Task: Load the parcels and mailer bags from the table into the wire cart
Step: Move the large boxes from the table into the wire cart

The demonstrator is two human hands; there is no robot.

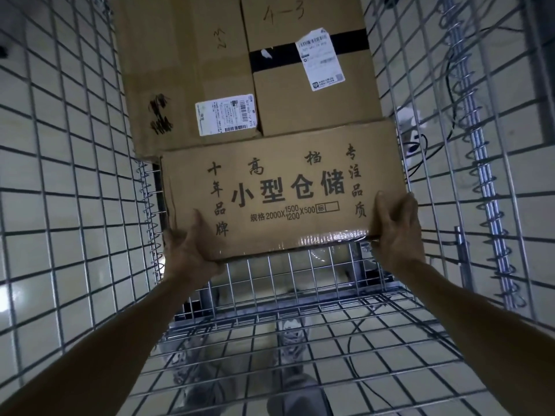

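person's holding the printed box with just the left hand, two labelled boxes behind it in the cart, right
Not just the left: the head view shows the left hand and right hand each gripping a near corner of the printed box. The two labelled boxes do sit behind it in the wire cart.

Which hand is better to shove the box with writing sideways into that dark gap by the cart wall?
Right hand, probably. The gap lies left of the printed box, so the right hand, gripping the opposite near corner, can push toward it. The left hand grips the gap-side corner.
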